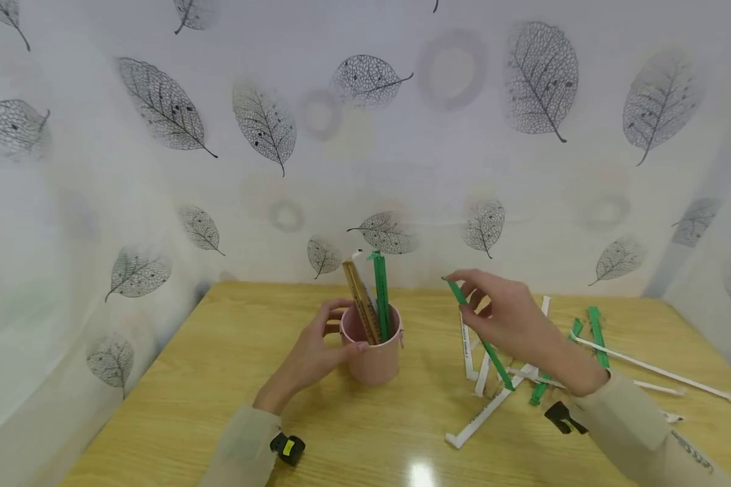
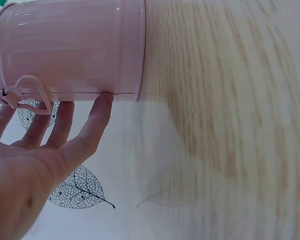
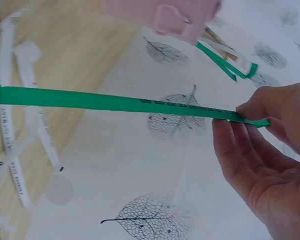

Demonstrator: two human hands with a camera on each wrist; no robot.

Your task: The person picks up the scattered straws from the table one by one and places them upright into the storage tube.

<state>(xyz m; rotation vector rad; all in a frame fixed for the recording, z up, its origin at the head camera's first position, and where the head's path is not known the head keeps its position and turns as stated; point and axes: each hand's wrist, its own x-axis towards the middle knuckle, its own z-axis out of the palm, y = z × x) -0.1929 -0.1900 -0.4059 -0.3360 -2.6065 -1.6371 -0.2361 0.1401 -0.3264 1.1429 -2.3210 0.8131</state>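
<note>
Fingers and thumb of the right hand [image 1: 504, 312] pinch a slim green strip [image 3: 115, 102] near its upper end, the other fingers loosely bent. Fingers and thumb of the left hand [image 1: 311, 353] curve round a pink cup [image 1: 374, 366], thumb at its near rim. Held to the right of the cup, the green strip slants, its long axis running from upper left down to the right, lower end over scattered white strips [image 1: 484, 419]. It is flat, narrow and printed in black. Smooth and glossy, the upright round cup holds brown strips [image 1: 359, 297] and green strips [image 1: 382, 291] on a wood-grained table [image 1: 176, 412].
</note>
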